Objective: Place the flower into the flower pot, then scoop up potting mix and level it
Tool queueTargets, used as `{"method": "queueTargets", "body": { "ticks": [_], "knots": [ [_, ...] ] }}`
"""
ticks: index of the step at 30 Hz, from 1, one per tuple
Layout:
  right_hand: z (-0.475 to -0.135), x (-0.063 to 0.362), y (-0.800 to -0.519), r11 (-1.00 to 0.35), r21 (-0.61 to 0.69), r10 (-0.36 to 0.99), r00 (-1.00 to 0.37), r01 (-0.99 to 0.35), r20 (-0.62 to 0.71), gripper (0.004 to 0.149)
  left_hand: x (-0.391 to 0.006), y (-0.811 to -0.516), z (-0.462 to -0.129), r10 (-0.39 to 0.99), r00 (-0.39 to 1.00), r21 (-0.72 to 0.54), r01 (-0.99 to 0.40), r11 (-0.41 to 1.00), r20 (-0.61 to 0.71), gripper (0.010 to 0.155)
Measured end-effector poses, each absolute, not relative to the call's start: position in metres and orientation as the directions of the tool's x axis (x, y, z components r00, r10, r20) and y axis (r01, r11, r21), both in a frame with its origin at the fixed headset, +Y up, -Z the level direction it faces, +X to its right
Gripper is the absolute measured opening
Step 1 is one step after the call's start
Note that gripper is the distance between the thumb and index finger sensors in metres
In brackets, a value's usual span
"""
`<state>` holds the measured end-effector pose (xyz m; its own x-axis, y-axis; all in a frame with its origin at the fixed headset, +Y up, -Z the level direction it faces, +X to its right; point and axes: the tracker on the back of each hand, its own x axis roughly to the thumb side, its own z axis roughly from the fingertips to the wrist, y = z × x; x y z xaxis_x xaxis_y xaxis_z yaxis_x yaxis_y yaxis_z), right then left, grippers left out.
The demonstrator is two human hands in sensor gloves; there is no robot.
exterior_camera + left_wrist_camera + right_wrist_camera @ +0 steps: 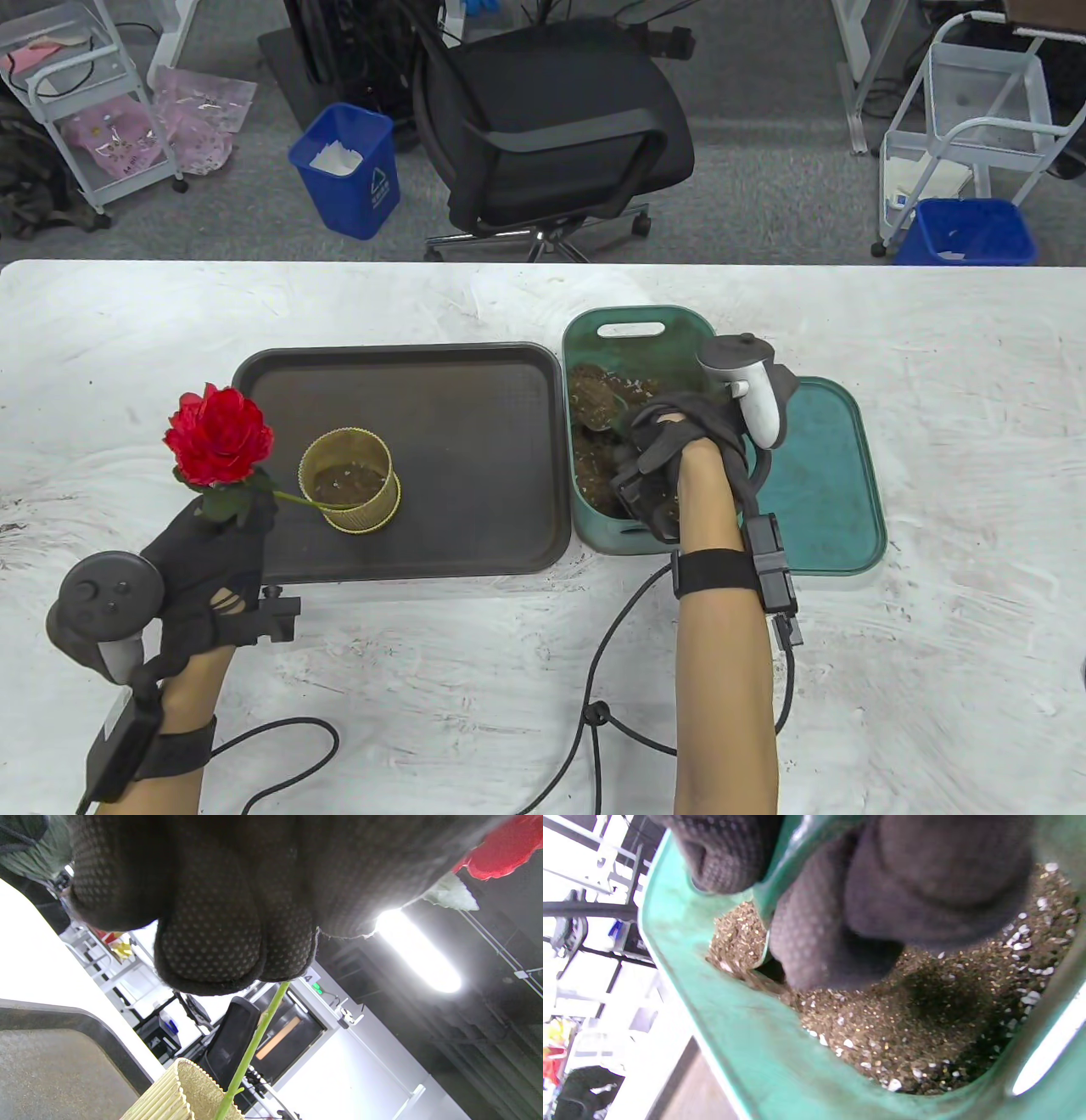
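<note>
Pinched the light, bendy flower (219, 435) low on its stem in the left hand (212, 560), stem tip dipped into the flower pot (349, 480); gripped a green scoop (780, 861) in the right hand (679, 458), buried in loose potting mix (925, 1010).

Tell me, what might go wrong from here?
The flower leans: its stem slants over the pot rim, held only by the left hand, so it may end up tilted or tip the pot. The right hand grips a scoop down in the mix of the bin; carrying it to the pot could spill onto the tray.
</note>
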<state>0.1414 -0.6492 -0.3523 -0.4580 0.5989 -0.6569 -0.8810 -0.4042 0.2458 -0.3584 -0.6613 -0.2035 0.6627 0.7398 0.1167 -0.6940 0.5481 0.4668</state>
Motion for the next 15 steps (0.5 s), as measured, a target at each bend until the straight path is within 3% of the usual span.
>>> {"method": "queueTargets", "body": {
  "ticks": [8, 15],
  "knots": [
    [-0.335, 0.163, -0.624, -0.361, 0.134, 0.677, -0.357, -0.923, -0.644, 0.053, -0.359, -0.662, -0.204, 0.744, 0.659, 0.468, -0.696, 0.545, 0.113, 0.043],
    [-0.323, 0.153, -0.598, -0.372, 0.172, 0.713, -0.4, -0.912, -0.575, 0.053, -0.358, -0.662, -0.204, 0.741, 0.661, 0.465, -0.697, 0.546, 0.12, 0.042]
  ]
}}
